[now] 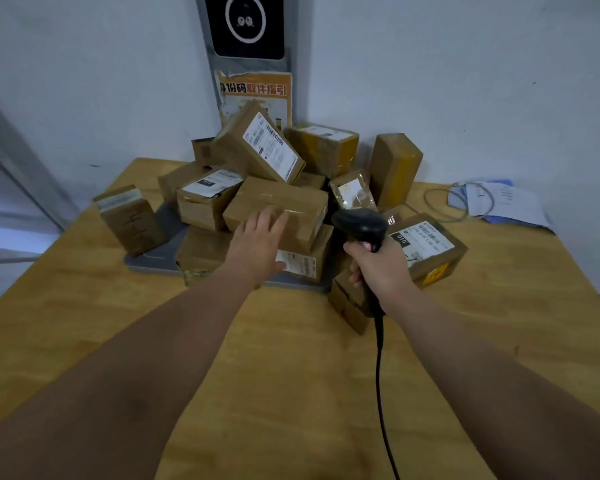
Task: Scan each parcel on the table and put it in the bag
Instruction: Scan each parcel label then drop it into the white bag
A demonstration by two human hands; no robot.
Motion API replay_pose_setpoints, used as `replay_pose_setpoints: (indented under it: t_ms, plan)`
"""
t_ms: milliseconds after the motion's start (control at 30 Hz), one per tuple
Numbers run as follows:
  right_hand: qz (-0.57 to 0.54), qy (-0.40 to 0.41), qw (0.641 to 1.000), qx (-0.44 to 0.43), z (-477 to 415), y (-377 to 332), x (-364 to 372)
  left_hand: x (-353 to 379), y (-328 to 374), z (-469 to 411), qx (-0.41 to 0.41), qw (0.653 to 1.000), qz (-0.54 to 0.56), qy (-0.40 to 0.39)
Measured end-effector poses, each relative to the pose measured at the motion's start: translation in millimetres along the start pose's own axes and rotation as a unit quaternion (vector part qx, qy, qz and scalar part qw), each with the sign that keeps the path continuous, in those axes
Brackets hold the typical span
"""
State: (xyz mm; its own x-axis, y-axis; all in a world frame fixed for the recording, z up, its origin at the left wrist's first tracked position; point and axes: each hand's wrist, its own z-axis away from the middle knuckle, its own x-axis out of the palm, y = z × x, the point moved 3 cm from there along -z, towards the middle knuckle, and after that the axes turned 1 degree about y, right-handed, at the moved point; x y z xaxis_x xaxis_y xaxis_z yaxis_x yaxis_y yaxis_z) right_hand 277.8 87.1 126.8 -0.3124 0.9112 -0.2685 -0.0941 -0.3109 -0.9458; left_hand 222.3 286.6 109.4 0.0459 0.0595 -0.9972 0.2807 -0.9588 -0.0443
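While right hand (378,270) grips scanner (361,225) upright, head aimed at parcels (271,199)

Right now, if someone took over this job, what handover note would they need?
Left hand: open, fingers straight, reaching over the front box.
Right hand: grips the scanner, pointed at the parcels.
Parcels: heaped at the far side of the table, a few beside the heap.
Done: cannot tell; no bag in view.
Left: scan and bag every parcel.
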Motion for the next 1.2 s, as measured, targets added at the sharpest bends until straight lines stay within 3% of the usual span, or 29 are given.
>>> replay_pose_setpoints:
  t_ms: [267, 400, 533, 733, 833, 933, 1067, 1133, 1200]
  plan:
    - [-0.011, 0.044, 0.999, 0.003, -35.1, 1.7, 11.6, -25.9, -4.4, -89.6, 0.163, 0.969, -0.031, -0.181]
    - [-0.020, 0.050, 0.999, -0.004, -51.6, -8.6, 10.6, -22.8, 15.4, -115.2, 0.205, 0.949, -0.095, -0.220]
    - [-0.041, 0.030, 0.999, 0.009, -55.4, -6.4, 8.0, -27.8, 23.6, -114.3, 0.228, 0.958, -0.091, -0.151]
    - [-0.265, -0.018, 0.957, 0.118, -45.1, 4.3, -8.3, -60.9, 16.9, -66.7, 0.188, 0.969, 0.154, 0.034]
    - [-0.331, -0.088, 0.923, 0.174, -33.8, 5.7, -1.9, -69.4, 15.9, -34.3, 0.113, 0.907, 0.366, 0.177]
    - [-0.366, -0.183, 0.885, 0.225, -19.0, 2.2, 18.1, -56.7, 27.3, -3.7, 0.105, 0.862, 0.413, 0.275]
    - [-0.431, -0.214, 0.848, 0.221, -0.7, 5.2, 28.1, -29.9, 30.2, 36.3, 0.107, 0.852, 0.439, 0.266]
    - [-0.442, -0.214, 0.849, 0.195, 7.9, 10.4, 24.8, -25.5, 24.0, 57.8, 0.103, 0.832, 0.485, 0.250]
    - [-0.426, -0.194, 0.868, 0.166, 17.1, 13.9, 21.5, -26.0, 16.8, 74.8, 0.037, 0.797, 0.562, 0.217]
